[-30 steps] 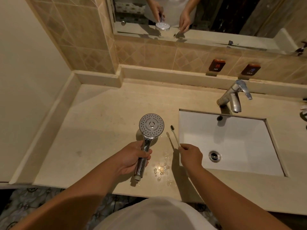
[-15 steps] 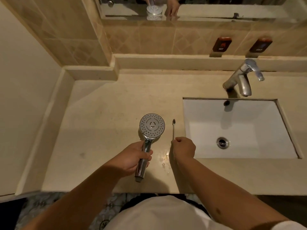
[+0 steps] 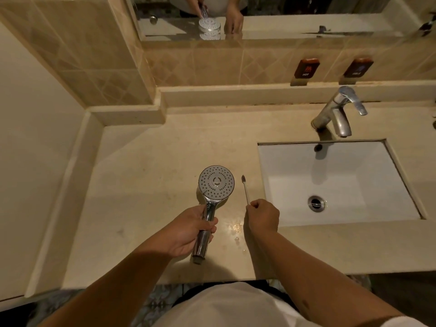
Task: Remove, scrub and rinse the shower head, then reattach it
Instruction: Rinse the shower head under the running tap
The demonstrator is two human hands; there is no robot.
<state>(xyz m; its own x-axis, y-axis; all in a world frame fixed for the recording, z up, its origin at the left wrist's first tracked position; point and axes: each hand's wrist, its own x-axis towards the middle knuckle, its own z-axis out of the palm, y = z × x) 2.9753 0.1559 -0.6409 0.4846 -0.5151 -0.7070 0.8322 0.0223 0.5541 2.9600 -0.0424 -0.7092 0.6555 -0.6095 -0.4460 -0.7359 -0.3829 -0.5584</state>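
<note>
Chrome shows along the handle of the shower head [image 3: 216, 185], which the left hand [image 3: 188, 230] grips around its lower half, fingers curled round the shaft and the thumb lying across it. It is detached from any hose — the cut end of the handle points back toward the person, just above the beige counter [image 3: 146, 185], and the round grey spray face is turned up toward the camera. The right hand [image 3: 263, 215] is closed on the end of a toothbrush [image 3: 245, 188], pinching its pale handle so that the dark bristle end points away, just beside the spray face without touching it. Between the two hands a few drops of water [image 3: 236, 226] glint on the stone. To the right lies the white rectangular sink [image 3: 368, 175], set under the counter, with its metal drain [image 3: 316, 203] in the bottom and a chrome faucet [image 3: 337, 114] at its back edge. On the tiled wall behind — two dark labels, one reading HOT [image 3: 306, 68]; the other [image 3: 358, 68] is too blurred to read. The mirror [image 3: 295, 10] above reflects both hands and the spray face.
</note>
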